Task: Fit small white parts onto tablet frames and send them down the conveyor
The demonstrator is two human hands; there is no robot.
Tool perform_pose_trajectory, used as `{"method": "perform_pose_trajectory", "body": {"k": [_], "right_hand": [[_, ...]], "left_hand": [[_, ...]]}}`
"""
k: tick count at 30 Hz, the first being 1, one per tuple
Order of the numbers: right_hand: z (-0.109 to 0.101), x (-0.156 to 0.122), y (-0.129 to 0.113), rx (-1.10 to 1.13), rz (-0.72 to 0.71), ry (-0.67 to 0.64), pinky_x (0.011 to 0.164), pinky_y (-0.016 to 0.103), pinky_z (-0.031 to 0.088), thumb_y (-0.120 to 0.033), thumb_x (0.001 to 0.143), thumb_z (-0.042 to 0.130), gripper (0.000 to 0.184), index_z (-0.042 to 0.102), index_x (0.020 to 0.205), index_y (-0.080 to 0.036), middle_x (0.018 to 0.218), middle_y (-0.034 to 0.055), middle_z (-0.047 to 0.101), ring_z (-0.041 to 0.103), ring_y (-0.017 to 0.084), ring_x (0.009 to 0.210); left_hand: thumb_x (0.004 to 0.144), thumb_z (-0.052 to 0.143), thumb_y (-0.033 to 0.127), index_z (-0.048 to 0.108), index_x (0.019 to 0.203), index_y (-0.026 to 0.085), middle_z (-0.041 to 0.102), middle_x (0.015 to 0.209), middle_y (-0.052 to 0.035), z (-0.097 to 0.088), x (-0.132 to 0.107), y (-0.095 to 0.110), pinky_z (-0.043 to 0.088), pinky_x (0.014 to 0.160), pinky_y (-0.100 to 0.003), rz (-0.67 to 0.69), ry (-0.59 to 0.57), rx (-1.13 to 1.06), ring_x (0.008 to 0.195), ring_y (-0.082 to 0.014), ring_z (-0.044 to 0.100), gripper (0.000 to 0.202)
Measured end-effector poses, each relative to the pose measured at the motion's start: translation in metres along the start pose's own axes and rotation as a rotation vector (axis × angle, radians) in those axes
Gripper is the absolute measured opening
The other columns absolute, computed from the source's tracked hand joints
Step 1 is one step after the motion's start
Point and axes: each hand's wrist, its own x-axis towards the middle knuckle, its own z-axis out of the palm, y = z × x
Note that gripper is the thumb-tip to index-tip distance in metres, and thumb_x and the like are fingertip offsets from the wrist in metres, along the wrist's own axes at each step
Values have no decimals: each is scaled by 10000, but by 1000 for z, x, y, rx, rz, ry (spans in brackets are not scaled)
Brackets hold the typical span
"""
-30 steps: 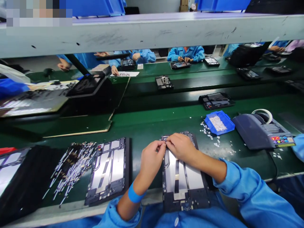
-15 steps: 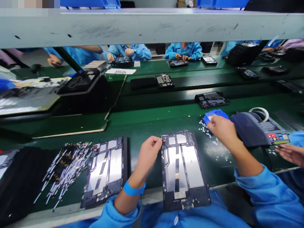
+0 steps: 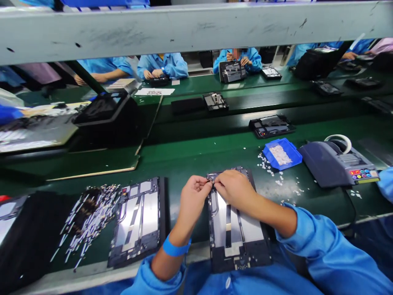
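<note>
A dark tablet back frame (image 3: 236,233) with silver plates lies in front of me on the green bench. My left hand (image 3: 193,198) and my right hand (image 3: 235,188) meet at its top left corner, both with fingers pinched together over something too small to make out. A second, similar frame (image 3: 138,221) lies to the left. A small blue tray (image 3: 281,153) of white bits sits to the right, with loose white bits (image 3: 276,180) scattered around it.
A heap of thin silver strips (image 3: 89,215) lies at the left. A grey tape dispenser (image 3: 337,164) stands at the right. Beyond run conveyor belts carrying devices (image 3: 272,126); people in blue coats (image 3: 162,65) work opposite. A grey shelf beam (image 3: 196,28) crosses overhead.
My right hand has come back from the blue tray to the frame's top left corner, meeting my left hand. The other person's hand at the right edge is gone.
</note>
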Motion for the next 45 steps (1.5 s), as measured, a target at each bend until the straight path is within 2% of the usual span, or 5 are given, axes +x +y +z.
{"method": "perform_pose_trajectory", "body": {"k": [13,23,29,37,45], "right_hand": [[7,14,-2,82,104,-1,750,285,421,-99,838,587,150,682,777,-198,805,50,714,637,197,805],[-94,-38,147,-225,684,102,634,309,365,-253,859,565,239,649,642,-194,699,80,684,612,225,689],[-64,-15,76,190,310,-41,730,279,510,-339,983,554,260,764,1004,-186,970,67,760,690,210,871],[-19,47,19,169,263,-247,959,464,586,-407,1012,655,384,635,1317,-175,1340,92,632,656,269,1142],[-17,56,15,30,298,-358,564,271,414,-426,936,679,318,799,982,-135,806,87,747,646,177,663]], "left_hand": [[753,731,311,658,809,199,714,768,-13,0,-11,1,511,684,-284,61,34,140,739,-179,672,145],[771,747,361,666,896,186,734,822,-29,-15,-5,2,527,726,-284,10,-32,55,781,-178,685,230],[927,607,347,752,1031,209,772,994,-58,-41,7,6,552,789,-331,309,46,508,885,-215,707,225],[999,526,205,722,1188,195,767,1113,-90,-42,10,-6,558,923,-392,673,-147,846,1037,-254,697,272],[1034,495,192,695,1281,186,749,1127,-97,-41,14,-11,547,881,-404,787,-201,1028,985,-258,662,318]]}}
